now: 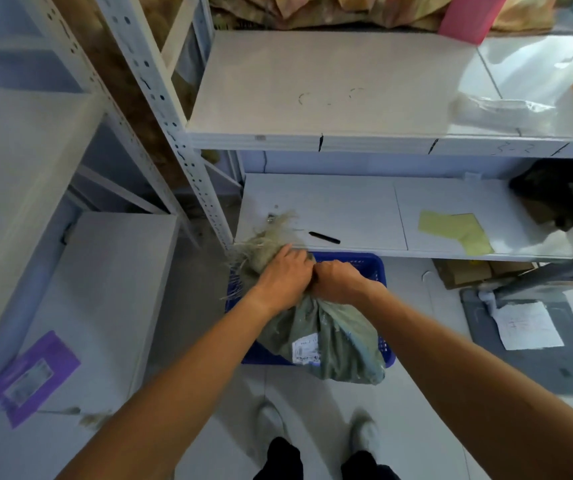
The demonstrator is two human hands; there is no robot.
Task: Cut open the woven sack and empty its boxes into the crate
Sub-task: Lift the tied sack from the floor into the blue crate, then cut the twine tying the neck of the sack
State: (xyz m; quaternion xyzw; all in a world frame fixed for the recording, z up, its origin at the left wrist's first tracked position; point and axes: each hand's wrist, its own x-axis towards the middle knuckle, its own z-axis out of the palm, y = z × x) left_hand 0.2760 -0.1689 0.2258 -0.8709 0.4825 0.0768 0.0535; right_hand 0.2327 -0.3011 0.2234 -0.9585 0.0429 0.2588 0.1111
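Hands, left point(283, 277) and right point(342, 282), clamped together on woven sack point(333, 337) neck over blue crate point(378, 268). White label point(306, 351) on sack, print unreadable.

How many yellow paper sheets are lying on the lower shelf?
2. One yellow sheet lies to the left; the other sheet lies to its right, and the two overlap. More sheets may be hidden beneath them.
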